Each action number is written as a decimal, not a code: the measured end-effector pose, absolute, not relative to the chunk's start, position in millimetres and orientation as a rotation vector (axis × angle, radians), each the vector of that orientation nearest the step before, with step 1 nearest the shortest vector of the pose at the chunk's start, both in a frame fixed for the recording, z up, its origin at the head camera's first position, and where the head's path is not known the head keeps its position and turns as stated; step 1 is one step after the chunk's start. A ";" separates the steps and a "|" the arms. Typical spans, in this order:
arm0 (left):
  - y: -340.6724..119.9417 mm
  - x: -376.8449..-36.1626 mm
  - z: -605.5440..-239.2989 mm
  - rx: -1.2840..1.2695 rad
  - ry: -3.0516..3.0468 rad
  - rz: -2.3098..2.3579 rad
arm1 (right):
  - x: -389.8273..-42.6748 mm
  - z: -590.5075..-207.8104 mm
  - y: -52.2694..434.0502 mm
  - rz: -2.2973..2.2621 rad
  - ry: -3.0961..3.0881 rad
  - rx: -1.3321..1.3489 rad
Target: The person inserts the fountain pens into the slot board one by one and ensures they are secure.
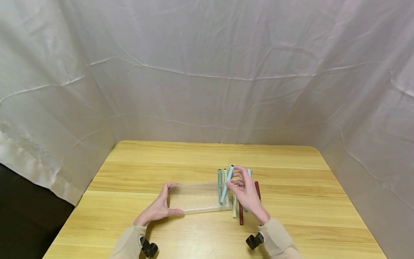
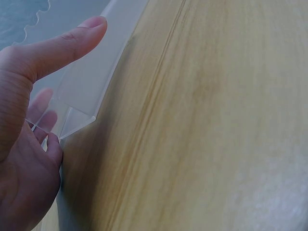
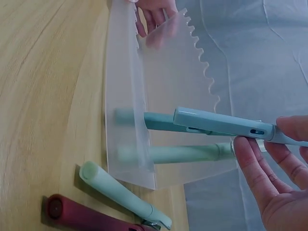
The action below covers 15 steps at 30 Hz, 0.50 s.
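A clear plastic pen rack (image 1: 207, 209) with scalloped edges stands on the table. My left hand (image 1: 158, 208) grips its left end, thumb along the front panel and fingers at the back edge. At the rack's right end rest a teal pen (image 3: 166, 121) and a pale green pen (image 3: 187, 154), side by side. My right hand (image 1: 247, 196) pinches a light blue pen (image 1: 227, 183) between thumb and fingers, tilted over those two. In the right wrist view, its near end overlaps the teal pen.
Right of the rack lie another pale green pen (image 1: 234, 208), a dark red pen (image 1: 241, 216), a second dark red pen (image 1: 257, 189) and a light blue one (image 1: 249, 172), partly behind my right hand. A pale curtain (image 1: 207, 100) stands behind the wooden table (image 1: 145, 158).
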<state>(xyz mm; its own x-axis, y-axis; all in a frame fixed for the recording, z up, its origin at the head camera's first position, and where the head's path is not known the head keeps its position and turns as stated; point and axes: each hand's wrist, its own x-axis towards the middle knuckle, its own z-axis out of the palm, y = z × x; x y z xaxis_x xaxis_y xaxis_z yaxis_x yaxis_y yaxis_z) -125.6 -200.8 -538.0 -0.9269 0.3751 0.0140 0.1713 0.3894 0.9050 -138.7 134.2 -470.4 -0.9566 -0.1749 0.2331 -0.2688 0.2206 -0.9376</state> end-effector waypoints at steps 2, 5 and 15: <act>-200.8 -125.6 -538.1 0.489 2.454 1.561 | -139.2 -471.6 132.3 1.854 -2.383 0.453; -200.8 -125.6 -538.1 0.486 2.454 1.559 | -139.1 -472.4 129.1 1.851 -2.377 0.465; -200.1 -125.2 -537.0 0.472 2.465 1.546 | -136.0 -475.9 120.2 1.822 -2.373 0.521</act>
